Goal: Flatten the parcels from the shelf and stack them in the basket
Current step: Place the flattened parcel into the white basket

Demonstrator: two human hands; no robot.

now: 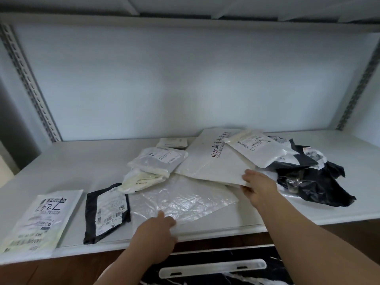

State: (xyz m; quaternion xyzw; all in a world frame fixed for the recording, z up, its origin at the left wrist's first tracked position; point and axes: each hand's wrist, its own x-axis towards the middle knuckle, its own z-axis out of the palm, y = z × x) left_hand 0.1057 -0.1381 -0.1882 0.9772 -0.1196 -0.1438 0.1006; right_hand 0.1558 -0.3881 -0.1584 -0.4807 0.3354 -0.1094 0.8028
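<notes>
A heap of mail parcels lies on the white shelf (72, 171). My left hand (158, 229) presses flat on a crinkled clear plastic bag (181, 198) near the shelf's front edge. My right hand (259, 186) grips the near corner of a large white envelope (209, 161) with black printed characters, lifting it slightly off the clear bag. A small white labelled parcel (257, 149) rests on top of that envelope. Below the shelf edge, the basket (213, 268) shows a pale handle and dark contents.
Left on the shelf lie a white parcel marked with handwritten numbers (39, 219) and a black-edged labelled parcel (107, 212). Two crumpled whitish parcels (152, 167) sit mid-shelf. Black crumpled bags (312, 182) are piled at the right. Slotted shelf uprights (28, 83) stand at both sides.
</notes>
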